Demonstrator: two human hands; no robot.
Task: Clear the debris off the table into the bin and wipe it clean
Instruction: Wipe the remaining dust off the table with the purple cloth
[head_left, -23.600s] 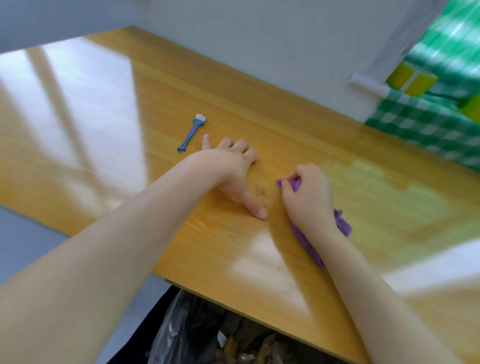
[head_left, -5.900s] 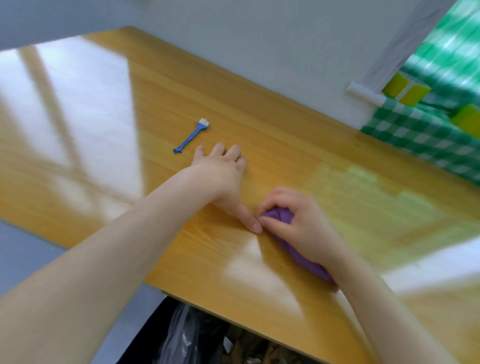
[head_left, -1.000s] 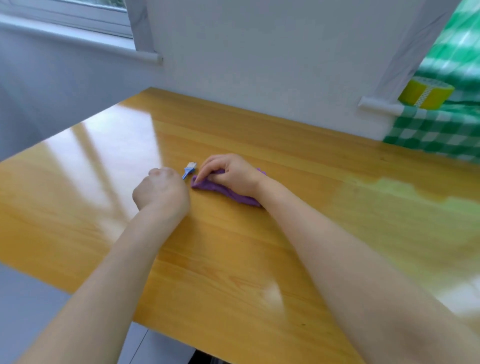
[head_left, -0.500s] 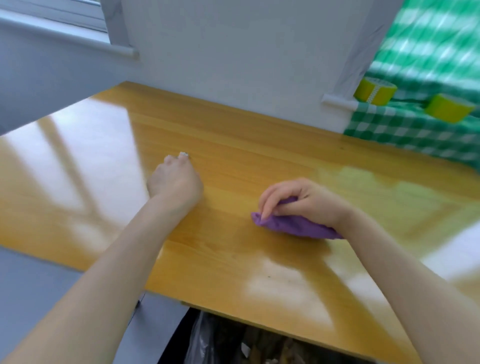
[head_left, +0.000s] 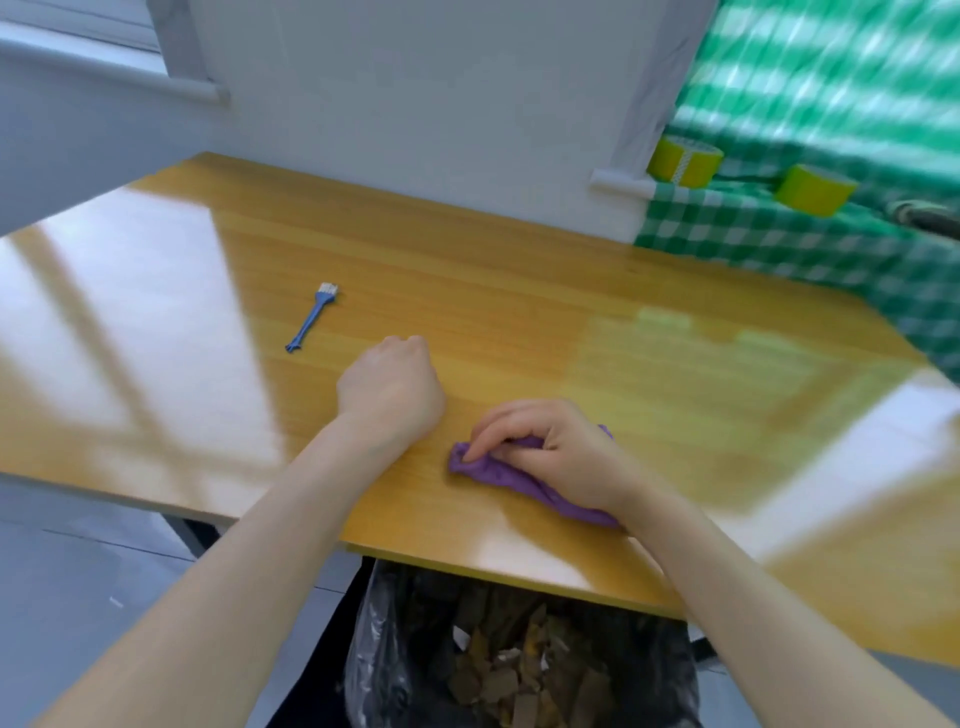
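From my remote seat the wooden table (head_left: 519, 291) fills most of the head view, glossy, with broad pale reflections on its left part and right corner; its far edge meets a white wall (head_left: 415, 104), and a green checked cloth (head_left: 779, 234) covers the surface beside it at the far right; under the near edge stands the bin (head_left: 379, 649), lined with a black plastic bag, partly tucked beneath the tabletop, and the debris (head_left: 509, 675) – brownish scraps and flakes – lies inside it; both bare forearms reach in from the bottom of the view onto the table; the left hand (head_left: 389, 387) rests on the wood near the middle, closed into a fist with the fingers curled under and the back of the hand towards me; the right hand (head_left: 550, 452) sits just to its right, nearer the front edge, and grips the purple cloth (head_left: 498, 473), fingers bent over the bunched fabric and pressing it flat to the tabletop, so that the cloth sticks out to the left of the fingertips and trails back under the wrist; the two hands are near each other but apart; on the checked cloth two yellow-green tape rolls (head_left: 684, 161) (head_left: 813, 189) stand well apart from the hands, somewhat blurred; smallest of all, a blue brush (head_left: 311, 325) with pale bristles lies flat on the table beyond and to the left of the left hand – not touching it – its bristle end pointing towards the wall.
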